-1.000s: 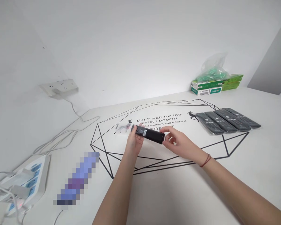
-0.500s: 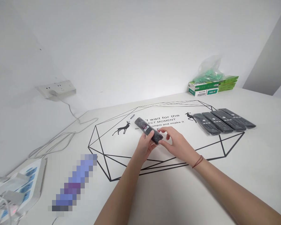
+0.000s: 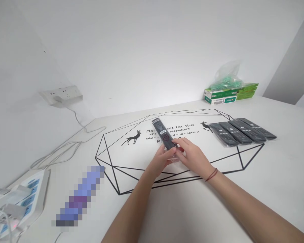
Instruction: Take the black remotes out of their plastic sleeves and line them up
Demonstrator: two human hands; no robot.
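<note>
Both of my hands hold a black remote control [image 3: 163,132] in a clear plastic sleeve, over the middle of the table, its far end pointing away from me. A white barcode label shows at its far end, and another label sits midway along it. My left hand [image 3: 160,160] grips the near end from the left, thumb on top. My right hand [image 3: 192,153] pinches the same end and the loose clear plastic there from the right. To the right, several black remote controls in clear sleeves [image 3: 240,132] lie side by side.
Green and white boxes [image 3: 220,96] with a clear bag of green material [image 3: 226,79] stand at the back right. On the left are a power strip [image 3: 27,199], loose cables [image 3: 63,152] and a blurred-out blue object [image 3: 81,194]. A wall socket [image 3: 66,95] is behind.
The remote control has turned to point more directly away from me. The barcode label, earlier beyond its far end, now lies over that end. My right hand has closed in on the near end.
</note>
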